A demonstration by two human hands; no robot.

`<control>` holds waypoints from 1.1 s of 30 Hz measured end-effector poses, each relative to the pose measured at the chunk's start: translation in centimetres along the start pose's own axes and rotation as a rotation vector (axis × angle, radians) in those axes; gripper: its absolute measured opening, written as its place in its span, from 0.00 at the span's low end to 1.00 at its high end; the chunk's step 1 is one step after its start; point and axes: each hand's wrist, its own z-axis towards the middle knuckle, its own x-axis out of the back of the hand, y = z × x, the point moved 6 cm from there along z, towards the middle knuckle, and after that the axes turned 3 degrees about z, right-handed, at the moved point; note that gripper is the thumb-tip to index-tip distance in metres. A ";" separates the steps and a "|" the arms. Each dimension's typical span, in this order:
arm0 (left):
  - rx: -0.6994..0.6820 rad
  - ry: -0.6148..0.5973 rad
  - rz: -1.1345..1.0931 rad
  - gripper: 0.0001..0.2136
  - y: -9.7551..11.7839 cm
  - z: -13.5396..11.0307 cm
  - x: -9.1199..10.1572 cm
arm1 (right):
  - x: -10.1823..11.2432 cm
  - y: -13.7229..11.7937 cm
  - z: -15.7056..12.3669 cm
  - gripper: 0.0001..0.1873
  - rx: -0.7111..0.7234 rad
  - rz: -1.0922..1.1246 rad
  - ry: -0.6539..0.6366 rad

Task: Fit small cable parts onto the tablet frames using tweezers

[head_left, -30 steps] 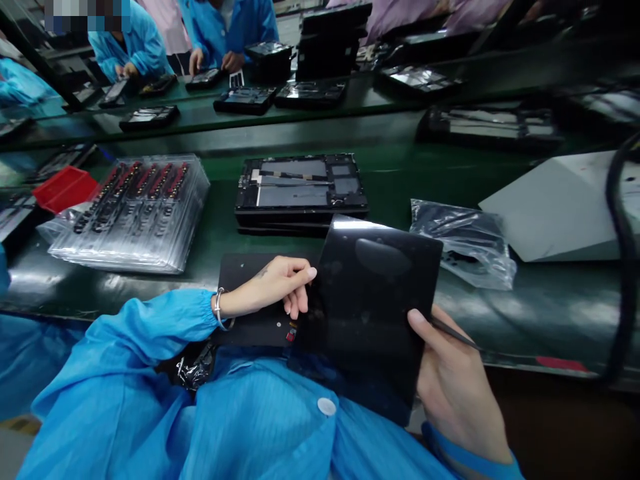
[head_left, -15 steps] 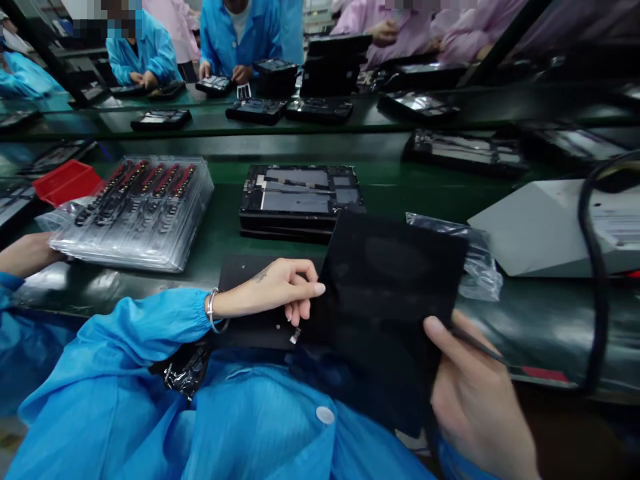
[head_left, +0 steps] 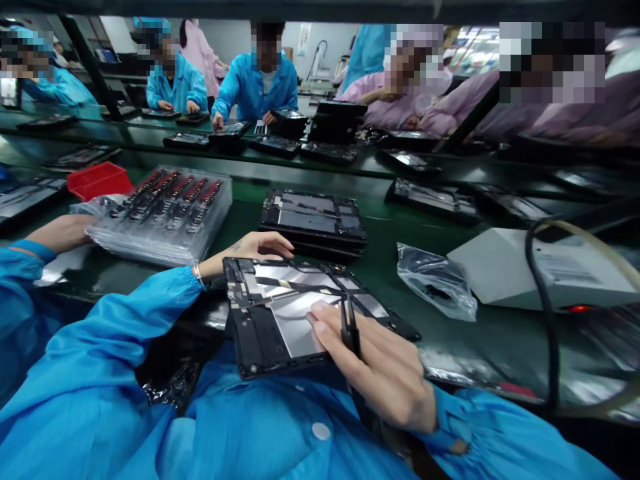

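An opened tablet [head_left: 300, 333], with silver plates and black cables showing, tilts above the front edge of the bench before me. My right hand [head_left: 385, 367] is closed around black tweezers [head_left: 350, 327], their tips pointing up. Its thumb and fingertip rest on the tablet's silver middle. Behind the tablet's far left corner is my left hand [head_left: 255, 247], fingers stretched out to the right; its lower part is hidden by the tablet. Just beyond these fingers lies a stack of similar opened tablets [head_left: 313, 223].
Clear plastic trays [head_left: 160, 217] of small parts are stacked at left, a co-worker's hand [head_left: 65, 232] at their edge. Behind them sits a red bin [head_left: 99, 181]. To the right are a plastic bag [head_left: 437, 280], a grey-white box [head_left: 530, 267] and a black cable [head_left: 543, 333].
The dark panel in my right hand has given way to the tablet's open inner side facing up. My left hand has moved away from me and opened out. The view has shifted.
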 end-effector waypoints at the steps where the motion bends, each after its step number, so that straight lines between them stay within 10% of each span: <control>1: 0.024 0.043 0.032 0.21 -1.4 -0.5 0.6 | -0.7 -0.2 -0.4 0.15 0.064 -0.038 -0.022; 11: 0.129 0.271 0.372 0.24 -6.4 -8.9 1.4 | -6.4 -0.4 -3.3 0.18 -0.011 -0.093 -0.177; 18: 0.236 0.232 0.332 0.24 -8.1 -9.8 1.0 | -8.8 0.2 -4.8 0.13 0.121 -0.195 -0.050; 24: 0.397 -0.094 -0.445 0.37 -2.9 -10.7 -2.0 | -7.9 0.3 -5.4 0.19 0.153 -0.271 0.137; 33: 0.080 0.232 -0.480 0.26 12.7 -2.9 4.0 | 1.4 0.6 -6.2 0.20 0.120 -0.263 0.356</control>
